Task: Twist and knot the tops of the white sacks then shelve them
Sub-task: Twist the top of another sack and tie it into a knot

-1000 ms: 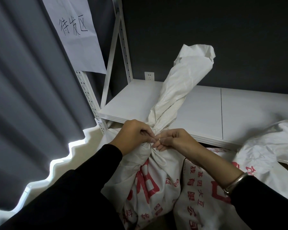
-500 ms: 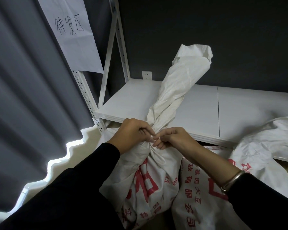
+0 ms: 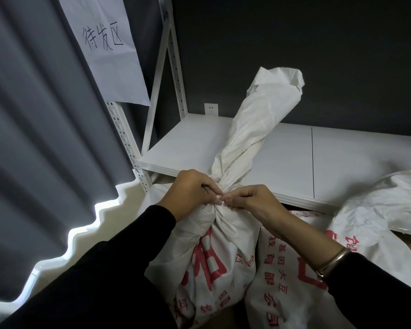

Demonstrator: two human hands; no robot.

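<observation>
Dark wall behind, pleated grey curtain filled the left side. White metal shelving unit with slotted uprights stood against the wall; its white shelf board ran across mid-frame, with one white sack lying partly on its right end. White sack with red print stood upright below the shelf's front edge, centre frame, neck gathered tight; its twisted top rose up and leaned right, in front of the shelf board. Second red-printed sack sat just beside it on the right, touching. Paper sign with handwritten characters hung at upper left by the front upright. Wall socket sat just above the shelf's back edge. Left hand was closed around the left side of the neck, fingers curled onto the fabric. Right hand met it from the right, fingertips pinched narrow at the gather; whether they held a cord or only fabric, can't tell. Both sleeves black. Metal bracelet on the right wrist.
</observation>
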